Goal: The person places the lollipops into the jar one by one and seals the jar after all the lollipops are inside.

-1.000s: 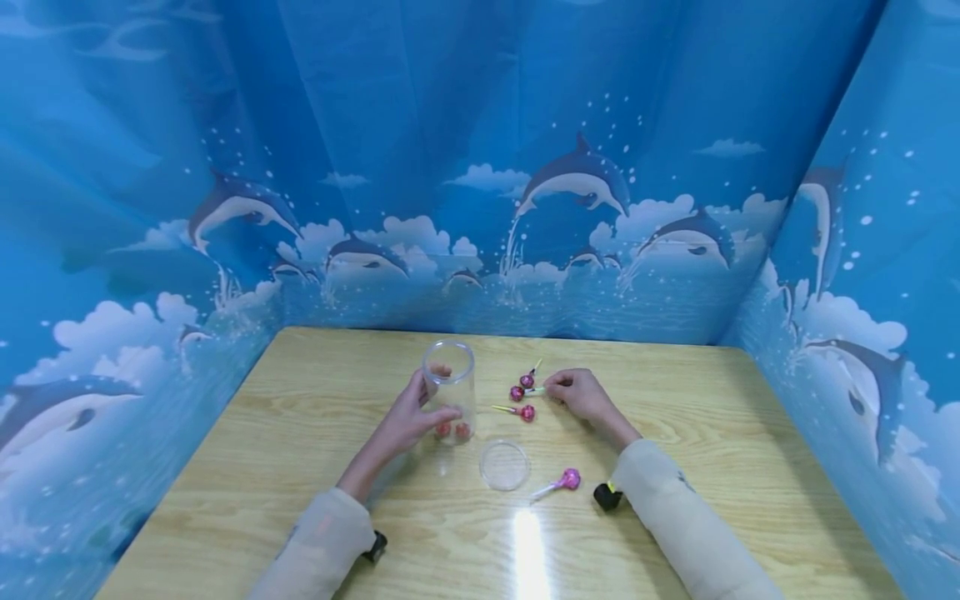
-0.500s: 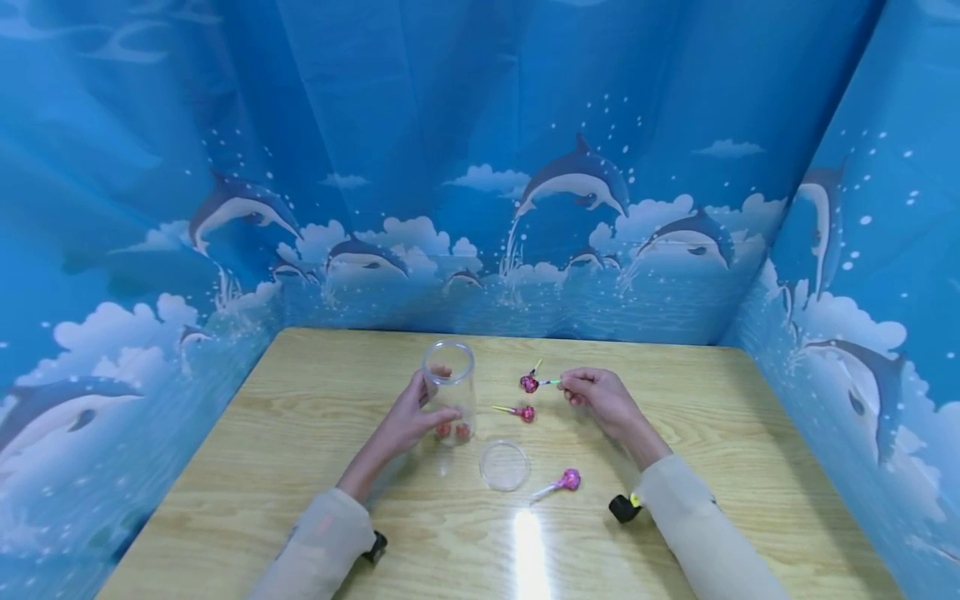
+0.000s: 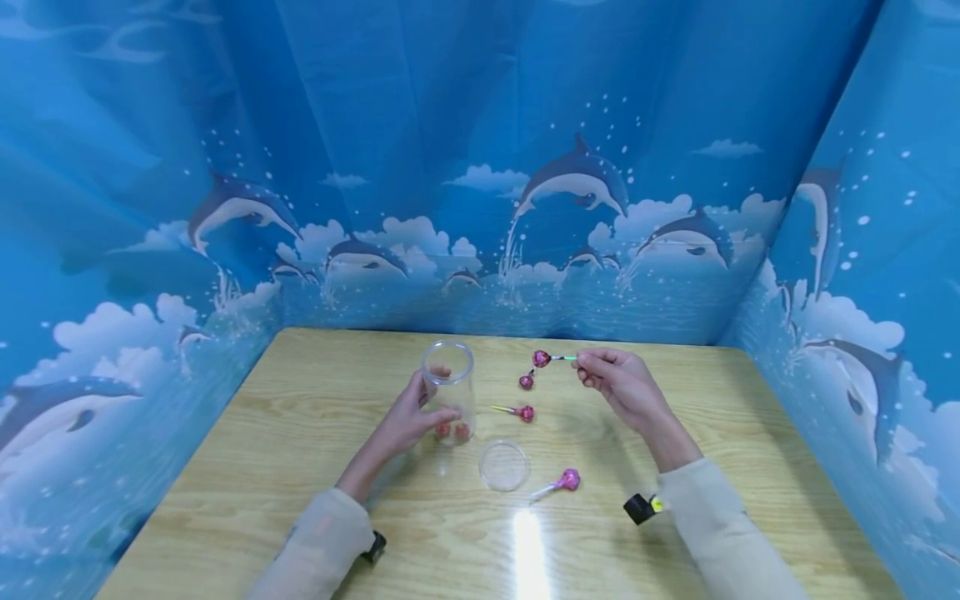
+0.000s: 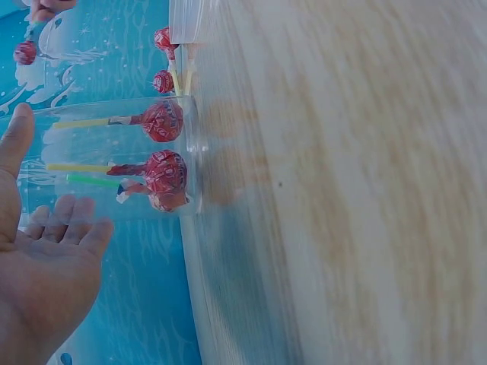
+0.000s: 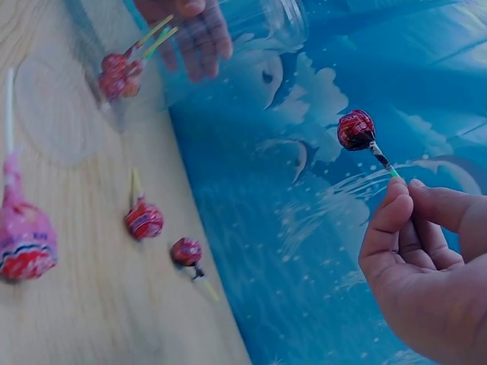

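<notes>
My left hand grips a clear plastic jar that stands upright on the table, thumb on the near side and fingers round the back. In the left wrist view, several red-wrapped lollipops rest heads-down at the jar's bottom, with yellow and green sticks. Above the table, my right hand pinches the green stick of a dark red lollipop between thumb and fingertip, its head pointing towards the jar. Two more red lollipops, a farther one and a nearer one, lie on the table between the hands.
A round clear lid lies flat in front of the jar. To its right is a pink lollipop with a white stick. Blue dolphin-print curtains enclose the wooden table at the back and sides.
My right hand has lifted the green-stick lollipop off the table, moving up and slightly right. My left hand and the jar have stayed in place.
</notes>
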`<state>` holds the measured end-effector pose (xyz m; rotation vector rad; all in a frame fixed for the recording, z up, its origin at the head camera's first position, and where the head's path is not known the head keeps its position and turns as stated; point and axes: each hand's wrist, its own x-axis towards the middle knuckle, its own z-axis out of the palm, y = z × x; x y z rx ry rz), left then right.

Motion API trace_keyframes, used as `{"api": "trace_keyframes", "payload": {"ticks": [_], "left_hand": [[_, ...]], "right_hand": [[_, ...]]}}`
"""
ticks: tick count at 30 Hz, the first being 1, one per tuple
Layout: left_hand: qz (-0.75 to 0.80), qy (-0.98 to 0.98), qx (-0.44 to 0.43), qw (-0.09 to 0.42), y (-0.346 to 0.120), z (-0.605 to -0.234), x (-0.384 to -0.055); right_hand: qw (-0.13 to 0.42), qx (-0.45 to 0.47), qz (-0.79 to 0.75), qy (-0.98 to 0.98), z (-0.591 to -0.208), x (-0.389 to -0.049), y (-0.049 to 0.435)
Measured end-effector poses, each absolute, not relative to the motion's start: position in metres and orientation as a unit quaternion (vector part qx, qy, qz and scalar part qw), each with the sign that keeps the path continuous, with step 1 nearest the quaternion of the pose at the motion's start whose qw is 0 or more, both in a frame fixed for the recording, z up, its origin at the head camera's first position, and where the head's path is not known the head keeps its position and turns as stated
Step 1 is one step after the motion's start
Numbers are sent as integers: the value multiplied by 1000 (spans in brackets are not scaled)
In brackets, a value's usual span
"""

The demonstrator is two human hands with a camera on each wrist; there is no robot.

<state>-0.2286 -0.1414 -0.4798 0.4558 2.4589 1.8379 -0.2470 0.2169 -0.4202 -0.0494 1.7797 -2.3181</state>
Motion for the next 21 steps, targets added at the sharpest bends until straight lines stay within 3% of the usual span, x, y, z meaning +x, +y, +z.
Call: {"api": "trace_keyframes", "payload": {"ticks": [21], "left_hand": [[594, 789, 155, 18, -143, -479, -229]], "right_hand": [[103, -66, -797, 591, -383, -235, 199]]}}
